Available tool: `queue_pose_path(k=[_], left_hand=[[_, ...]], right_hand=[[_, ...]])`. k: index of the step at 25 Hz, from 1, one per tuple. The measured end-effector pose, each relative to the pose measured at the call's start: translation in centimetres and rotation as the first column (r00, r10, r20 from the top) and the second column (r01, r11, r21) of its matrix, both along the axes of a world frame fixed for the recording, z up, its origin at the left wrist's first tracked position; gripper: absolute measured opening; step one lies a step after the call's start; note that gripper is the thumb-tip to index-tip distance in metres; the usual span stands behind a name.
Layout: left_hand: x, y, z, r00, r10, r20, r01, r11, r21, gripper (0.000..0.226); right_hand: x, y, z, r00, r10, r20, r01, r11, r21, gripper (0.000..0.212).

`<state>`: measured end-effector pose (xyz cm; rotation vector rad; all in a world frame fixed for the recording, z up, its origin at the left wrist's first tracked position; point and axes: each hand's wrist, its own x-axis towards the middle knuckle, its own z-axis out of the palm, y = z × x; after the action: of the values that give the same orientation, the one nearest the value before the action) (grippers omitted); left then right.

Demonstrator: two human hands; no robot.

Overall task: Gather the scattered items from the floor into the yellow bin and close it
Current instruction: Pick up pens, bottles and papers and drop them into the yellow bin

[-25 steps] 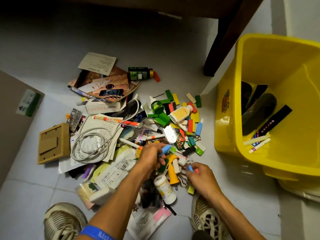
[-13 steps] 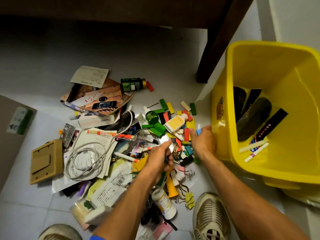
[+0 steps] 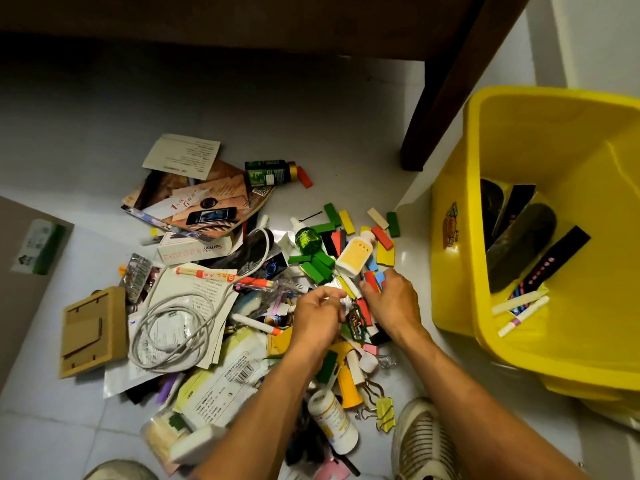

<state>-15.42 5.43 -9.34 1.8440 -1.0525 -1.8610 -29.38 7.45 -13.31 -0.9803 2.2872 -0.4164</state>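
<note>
Since half a second ago my right hand [image 3: 393,303] has pulled back from beside the yellow bin [image 3: 453,306] wall and dropped onto the pile of coloured blocks [image 3: 372,282]. My left hand [image 3: 317,318] has moved a little right, so both hands now meet in the middle of the clutter. The view also shifted slightly, with the bin sitting lower and further right in frame.

Left hand: fingers curled, pinching something small and shiny. I cannot tell what it is. Right hand: knuckles up, fingers bent down over red and blue blocks. Whether it has actually clamped on one I cannot tell, since the fingertips are hidden. Forearms come in from the near edge, converging.

The bin stands at right, lid off and open at the top. It is glossy moulded plastic with a cartoon sticker [image 3: 450,225] on its left wall. Inside are dark flat strips and two pale pens [image 3: 519,311].

On the tile floor [image 3: 346,133] the blocks are flat, matte rectangles in green, yellow, red and blue. A white squeeze bottle [image 3: 355,254] with a yellow label lies among them. A coiled white cable [image 3: 173,330] rests on printed paper at left, beside a cardboard piece [image 3: 91,330]. A white pill bottle [image 3: 334,420] lies near, next to a yellow binder clip [image 3: 385,412]. A dark green bottle [image 3: 268,172] lies far, beside glossy magazines [image 3: 201,199].
</note>
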Motion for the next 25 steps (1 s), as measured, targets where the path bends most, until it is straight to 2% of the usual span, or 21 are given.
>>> queue_pose_path(k=[3, 5, 7, 8, 10, 12, 14, 17, 19, 20, 21, 22, 23, 24, 25], left_hand=[[-1.2, 0.2, -0.1, 1.000, 0.013, 0.013, -0.012, 0.998, -0.068, 0.013], [-2.1, 0.3, 0.3, 0.994, 0.026, -0.109, -0.027, 1.000, -0.009, 0.025], [-3.0, 0.3, 0.6, 0.969, 0.047, -0.241, -0.023, 0.995, 0.100, 0.035], [-3.2, 0.3, 0.6, 0.961, 0.072, -0.269, -0.038, 0.991, 0.130, 0.032], [-3.3, 0.6, 0.5, 0.945, 0.154, -0.287, -0.108, 0.980, 0.169, 0.020], [-2.9, 0.9, 0.6, 0.914, 0.247, -0.321, -0.173, 0.955, 0.243, 0.018], [-2.5, 1.2, 0.6, 0.880, 0.290, -0.377, -0.167, 0.930, 0.327, 0.029], [-1.6, 1.3, 0.5, 0.829, 0.326, -0.454, -0.152, 0.913, 0.378, 0.050], [-0.9, 1.1, 0.3, 0.792, 0.386, -0.472, -0.201, 0.896, 0.396, 0.047], [-0.6, 1.1, 0.2, 0.774, 0.425, -0.468, -0.229, 0.878, 0.419, 0.044], [-0.5, 1.1, 0.2, 0.755, 0.466, -0.462, -0.250, 0.856, 0.453, 0.042], [-0.4, 1.2, 0.2, 0.733, 0.502, -0.459, -0.264, 0.832, 0.488, 0.039], [-0.4, 1.2, 0.3, 0.714, 0.529, -0.460, -0.273, 0.814, 0.513, 0.037], [-0.2, 1.2, 0.5, 0.703, 0.544, -0.457, -0.285, 0.805, 0.520, 0.033], [0.0, 1.1, 0.6, 0.696, 0.553, -0.458, -0.301, 0.804, 0.512, 0.032]], right_hand=[[-0.3, 1.2, 1.6, 0.946, -0.127, 0.299, 0.164, 0.981, -0.103, 0.024], [0.5, 2.1, 3.4, 0.884, -0.118, 0.452, 0.209, 0.966, -0.155, 0.017], [1.4, 2.9, 5.1, 0.833, -0.045, 0.551, 0.154, 0.976, -0.152, 0.009], [1.9, 3.2, 5.9, 0.807, -0.036, 0.590, 0.136, 0.983, -0.126, 0.009], [2.4, 3.4, 7.4, 0.761, -0.150, 0.632, 0.245, 0.967, -0.065, 0.013], [2.2, 3.1, 8.9, 0.623, -0.379, 0.685, 0.506, 0.862, 0.016, 0.026], [2.2, 2.7, 10.1, 0.456, -0.461, 0.761, 0.601, 0.790, 0.119, 0.035], [3.1, 3.1, 11.3, 0.405, -0.384, 0.830, 0.512, 0.847, 0.142, 0.027], [3.5, 3.4, 11.4, 0.256, -0.326, 0.910, 0.570, 0.811, 0.130, 0.024], [3.6, 3.5, 11.3, 0.215, -0.304, 0.928, 0.593, 0.796, 0.123, 0.027], [3.6, 3.7, 11.0, 0.274, -0.303, 0.913, 0.594, 0.800, 0.087, 0.032], [3.3, 3.9, 10.4, 0.437, -0.307, 0.845, 0.561, 0.828, 0.011, 0.036], [3.0, 4.0, 9.7, 0.624, -0.300, 0.722, 0.511, 0.855, -0.086, 0.038], [2.4, 4.1, 8.7, 0.769, -0.288, 0.570, 0.460, 0.869, -0.181, 0.036], [1.8, 4.1, 7.8, 0.853, -0.268, 0.448, 0.405, 0.881, -0.245, 0.031]])
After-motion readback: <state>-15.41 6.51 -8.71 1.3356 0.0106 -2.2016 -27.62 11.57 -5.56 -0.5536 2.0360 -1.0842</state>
